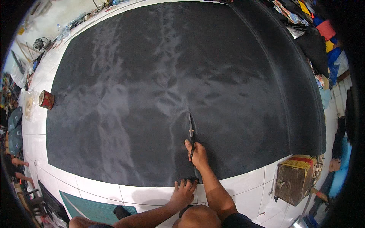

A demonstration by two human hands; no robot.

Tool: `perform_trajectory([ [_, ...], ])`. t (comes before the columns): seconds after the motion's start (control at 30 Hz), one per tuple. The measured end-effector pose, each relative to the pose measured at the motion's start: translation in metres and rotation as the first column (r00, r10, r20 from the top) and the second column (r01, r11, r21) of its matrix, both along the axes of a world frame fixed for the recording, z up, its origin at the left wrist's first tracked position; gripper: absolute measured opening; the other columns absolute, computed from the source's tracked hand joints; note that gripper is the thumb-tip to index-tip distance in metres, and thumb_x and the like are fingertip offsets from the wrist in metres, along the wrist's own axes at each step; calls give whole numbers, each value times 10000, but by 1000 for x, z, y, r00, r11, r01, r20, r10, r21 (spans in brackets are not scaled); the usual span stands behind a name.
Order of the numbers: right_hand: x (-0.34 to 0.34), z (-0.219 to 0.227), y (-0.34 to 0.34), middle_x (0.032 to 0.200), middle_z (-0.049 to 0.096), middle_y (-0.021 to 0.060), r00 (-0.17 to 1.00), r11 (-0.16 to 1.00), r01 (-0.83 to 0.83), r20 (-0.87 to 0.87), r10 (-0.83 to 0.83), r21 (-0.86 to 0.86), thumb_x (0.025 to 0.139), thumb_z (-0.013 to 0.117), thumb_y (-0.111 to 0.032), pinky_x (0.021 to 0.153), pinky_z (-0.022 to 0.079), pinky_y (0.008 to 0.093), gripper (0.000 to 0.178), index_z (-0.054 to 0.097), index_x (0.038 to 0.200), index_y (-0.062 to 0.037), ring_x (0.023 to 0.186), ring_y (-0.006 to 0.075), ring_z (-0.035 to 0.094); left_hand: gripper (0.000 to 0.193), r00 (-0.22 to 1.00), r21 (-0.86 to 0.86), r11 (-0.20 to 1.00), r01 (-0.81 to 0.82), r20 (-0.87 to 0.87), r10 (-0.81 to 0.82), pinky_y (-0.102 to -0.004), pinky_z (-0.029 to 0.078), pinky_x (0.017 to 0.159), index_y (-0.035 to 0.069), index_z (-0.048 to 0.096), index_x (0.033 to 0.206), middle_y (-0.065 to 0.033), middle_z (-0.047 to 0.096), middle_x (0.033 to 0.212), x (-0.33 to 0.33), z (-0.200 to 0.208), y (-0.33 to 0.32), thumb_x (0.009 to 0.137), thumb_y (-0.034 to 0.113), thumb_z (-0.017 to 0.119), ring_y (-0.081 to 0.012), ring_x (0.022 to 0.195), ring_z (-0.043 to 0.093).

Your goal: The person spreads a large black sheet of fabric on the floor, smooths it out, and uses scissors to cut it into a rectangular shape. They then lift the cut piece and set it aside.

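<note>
A wide sheet of black fabric (228,125) with a slight sheen lies spread over the white tiled floor. Creases run along it, and its right side carries a long thick fold or roll. My right hand (199,156) is closed round the handles of a pair of scissors (190,127). Their blades point away from me into the fabric, with a slit running back toward the near edge. At that near edge, my left hand (183,193) has its fingers bent over a small turned-up bit of the fabric, just left of my right forearm.
A red can (46,99) stands at the sheet's left edge. To the near right sits a brown taped box (294,178). A green cutting mat (89,212) lies at the near left. Coloured material (327,32) is piled at far right. Another person's feet (19,162) show at left.
</note>
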State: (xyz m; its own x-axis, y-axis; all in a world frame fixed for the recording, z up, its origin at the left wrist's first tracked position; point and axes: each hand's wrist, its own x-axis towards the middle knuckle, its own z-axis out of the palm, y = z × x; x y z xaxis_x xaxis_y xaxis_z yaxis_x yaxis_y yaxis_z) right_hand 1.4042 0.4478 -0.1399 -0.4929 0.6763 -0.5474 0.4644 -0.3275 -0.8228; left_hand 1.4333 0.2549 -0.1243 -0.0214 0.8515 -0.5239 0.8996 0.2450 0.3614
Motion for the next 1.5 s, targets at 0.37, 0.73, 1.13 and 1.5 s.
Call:
perform_trajectory([
  [0.37, -69, -23, 61, 538, 476, 5, 999, 995, 33, 27, -36, 98, 866, 648, -534, 418, 378, 271, 515, 461, 644, -109, 436, 110, 461, 701, 1000, 25, 1000, 6, -3, -6, -635, 325, 1006, 86, 296, 1471, -207, 398, 1299, 0, -4, -3, 863, 254, 601, -381, 1262, 395],
  [0.73, -111, -18, 100, 538, 467, 16, 999, 998, 46, -29, -44, 50, 861, 654, -529, 395, 364, 275, 529, 454, 621, -102, 427, 109, 450, 720, 1000, -21, 1000, -11, 6, 11, -627, 335, 1000, 99, 303, 1471, -201, 400, 1311, -1, -5, -2, 844, 252, 622, -387, 1264, 388],
  [1.13, -157, -20, 143, 545, 472, 19, 995, 999, 26, -97, -22, 40, 860, 669, -502, 400, 368, 280, 519, 450, 616, -99, 421, 110, 432, 737, 1000, 30, 1000, -8, 15, 7, -635, 364, 959, 102, 351, 1452, -218, 400, 1314, -1, -14, -7, 796, 305, 622, -432, 1250, 377],
  [1.5, -202, -23, 184, 550, 487, 31, 993, 999, 37, -109, -36, 10, 853, 674, -485, 401, 367, 295, 502, 497, 639, -67, 422, 133, 459, 755, 993, 46, 998, -41, 109, 36, -581, 418, 898, 109, 408, 1423, -192, 453, 1248, -16, 2, 7, 753, 333, 674, -387, 1166, 445],
])
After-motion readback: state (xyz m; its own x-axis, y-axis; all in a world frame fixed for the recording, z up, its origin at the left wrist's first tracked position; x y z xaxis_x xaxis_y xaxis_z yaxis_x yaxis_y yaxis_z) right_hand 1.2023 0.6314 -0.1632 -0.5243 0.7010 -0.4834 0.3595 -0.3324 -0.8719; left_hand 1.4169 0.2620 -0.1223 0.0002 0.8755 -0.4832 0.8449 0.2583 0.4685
